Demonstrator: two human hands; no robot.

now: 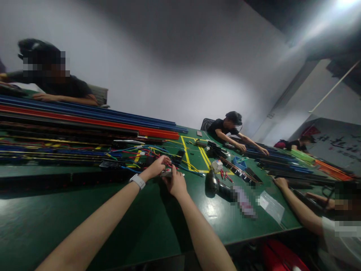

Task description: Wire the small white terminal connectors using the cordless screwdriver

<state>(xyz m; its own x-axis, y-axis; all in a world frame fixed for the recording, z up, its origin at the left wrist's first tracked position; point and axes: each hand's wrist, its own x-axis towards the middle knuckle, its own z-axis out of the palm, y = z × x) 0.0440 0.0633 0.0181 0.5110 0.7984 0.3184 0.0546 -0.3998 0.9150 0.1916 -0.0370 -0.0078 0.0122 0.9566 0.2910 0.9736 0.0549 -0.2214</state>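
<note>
Both of my hands meet over the green table, around a small light-grey block with a red mark [167, 172]. My right hand [177, 183] is closed on this block, its fingers along the right side. From the left, my left hand [158, 166] bends its fingers down to the block's top; a bit of red wire shows at the fingertips. Whether the left fingers hold that wire or the block is too small to tell. Just beyond lie loose blue wires [152, 147], along with red, yellow and green ones and dark parts partly hidden by my hands.
Right of my hands are a dark power drill [216, 184], a white block [216, 166], red-handled small parts [226, 176] and a plastic bag [271, 206]. Long blue and red rails [158, 132] lie at the left. Co-workers sit across; another person's arm [296, 205] rests at right.
</note>
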